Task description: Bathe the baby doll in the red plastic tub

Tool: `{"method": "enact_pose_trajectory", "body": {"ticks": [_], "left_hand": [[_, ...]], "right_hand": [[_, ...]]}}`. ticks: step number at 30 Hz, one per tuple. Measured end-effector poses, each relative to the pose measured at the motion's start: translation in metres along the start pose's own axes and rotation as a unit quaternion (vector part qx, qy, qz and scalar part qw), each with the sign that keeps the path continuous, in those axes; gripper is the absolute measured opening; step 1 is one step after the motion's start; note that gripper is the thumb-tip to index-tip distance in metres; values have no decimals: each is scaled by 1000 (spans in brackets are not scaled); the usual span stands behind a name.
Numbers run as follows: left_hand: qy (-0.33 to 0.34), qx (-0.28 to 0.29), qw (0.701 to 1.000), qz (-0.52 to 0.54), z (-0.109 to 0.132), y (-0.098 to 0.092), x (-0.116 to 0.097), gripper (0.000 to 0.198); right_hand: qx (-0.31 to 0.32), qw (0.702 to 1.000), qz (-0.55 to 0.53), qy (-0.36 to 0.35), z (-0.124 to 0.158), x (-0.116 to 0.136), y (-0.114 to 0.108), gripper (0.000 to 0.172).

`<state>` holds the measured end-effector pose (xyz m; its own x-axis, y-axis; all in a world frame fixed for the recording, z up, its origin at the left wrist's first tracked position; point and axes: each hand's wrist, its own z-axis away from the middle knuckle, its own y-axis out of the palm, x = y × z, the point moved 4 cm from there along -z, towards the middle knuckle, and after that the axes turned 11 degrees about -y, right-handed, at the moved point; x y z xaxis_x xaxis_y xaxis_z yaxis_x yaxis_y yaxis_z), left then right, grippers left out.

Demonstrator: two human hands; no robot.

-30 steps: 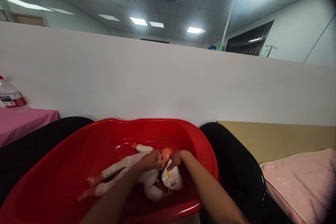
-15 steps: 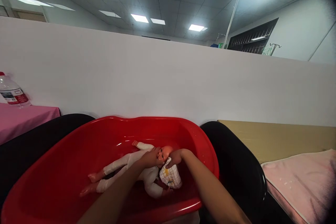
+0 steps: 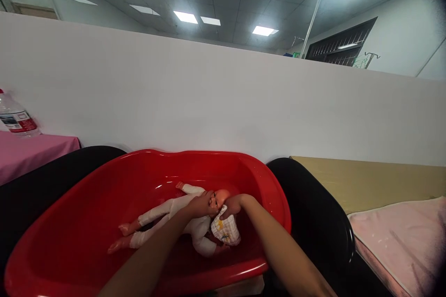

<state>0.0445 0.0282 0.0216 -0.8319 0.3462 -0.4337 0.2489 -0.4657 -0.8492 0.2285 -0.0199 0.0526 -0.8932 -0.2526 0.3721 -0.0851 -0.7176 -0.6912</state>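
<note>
A baby doll (image 3: 177,206) with white cloth limbs and body lies on its back in a red baby bathtub (image 3: 83,204), its head toward the right end. My left hand (image 3: 202,205) is closed at the doll's neck and chin, its fingertips partly hidden. Beside the doll's head, my right hand (image 3: 232,206) pinches a white patterned cloth (image 3: 226,231). The cloth hangs down from my fingers over the doll's near arm, close to its cheek.
Black tubs or rims (image 3: 310,209) flank the red tub on both sides. On the left, a plastic bottle (image 3: 17,118) stands on a pink-covered surface (image 3: 38,148). A pink padded cloth (image 3: 400,236) lies at right by a wooden board (image 3: 365,183). Behind rises a white partition (image 3: 209,97).
The view has tipped slightly, so everything sits a little higher in the picture. Both hands keep their holds on the doll and the cloth, with hardly any shift.
</note>
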Motion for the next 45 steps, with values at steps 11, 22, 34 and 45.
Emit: {"method": "enact_pose_trajectory", "body": {"ticks": [11, 22, 34, 45], "left_hand": [[-1, -8, 1000, 13, -5, 4, 5, 69], [1, 6, 999, 40, -2, 1, 4, 77], [-1, 3, 999, 35, 1, 0, 3, 61], [10, 25, 999, 25, -8, 2, 3, 84]], "right_hand": [[12, 1000, 1, 0, -4, -7, 4, 81], [12, 1000, -25, -14, -3, -6, 5, 59], [10, 999, -32, -8, 1, -3, 4, 60], [10, 999, -35, -15, 1, -4, 4, 76]]}}
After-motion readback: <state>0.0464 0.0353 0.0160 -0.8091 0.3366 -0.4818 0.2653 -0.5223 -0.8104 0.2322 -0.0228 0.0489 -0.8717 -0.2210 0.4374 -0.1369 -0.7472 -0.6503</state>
